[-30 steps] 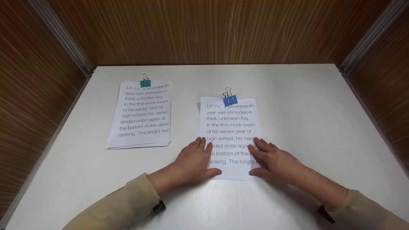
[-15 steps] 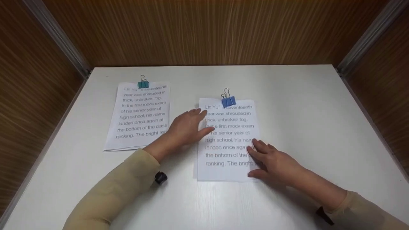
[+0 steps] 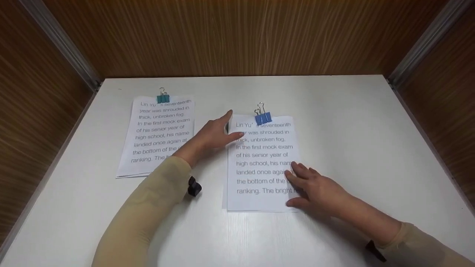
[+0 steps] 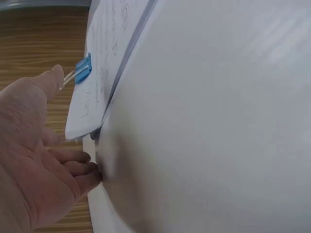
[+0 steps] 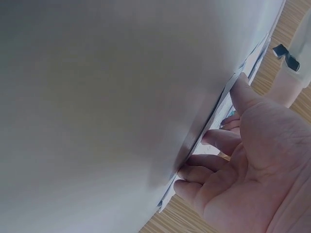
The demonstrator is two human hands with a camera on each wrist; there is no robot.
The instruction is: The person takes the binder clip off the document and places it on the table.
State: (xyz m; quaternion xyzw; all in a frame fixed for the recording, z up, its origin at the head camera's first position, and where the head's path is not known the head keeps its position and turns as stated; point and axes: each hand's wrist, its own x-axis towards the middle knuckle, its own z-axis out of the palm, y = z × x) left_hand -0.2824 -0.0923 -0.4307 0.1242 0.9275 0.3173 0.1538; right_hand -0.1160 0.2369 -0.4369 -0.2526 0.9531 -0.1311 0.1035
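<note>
A stack of printed sheets (image 3: 259, 167) lies in the middle of the table, with a blue binder clip (image 3: 264, 118) gripping its top edge. My left hand (image 3: 212, 135) is at the stack's upper left corner, thumb over the printed face and index finger stretched along the edge. In the left wrist view that hand (image 4: 36, 155) holds nothing; its other fingers bend loosely beside the corner. My right hand (image 3: 321, 191) rests on the lower right edge of the same stack, fingers spread. The right wrist view shows those fingers (image 5: 214, 160) touching the stack's side.
Another printed stack (image 3: 159, 129), held by a teal binder clip (image 3: 163, 99), lies to the left, partly behind my left forearm. The white table (image 3: 356, 111) is bounded by wood-grain panels (image 3: 237, 37) at the back and sides.
My left hand has left the lower left edge of the middle stack and moved up to its upper left corner. My right hand keeps its place on the right edge.
</note>
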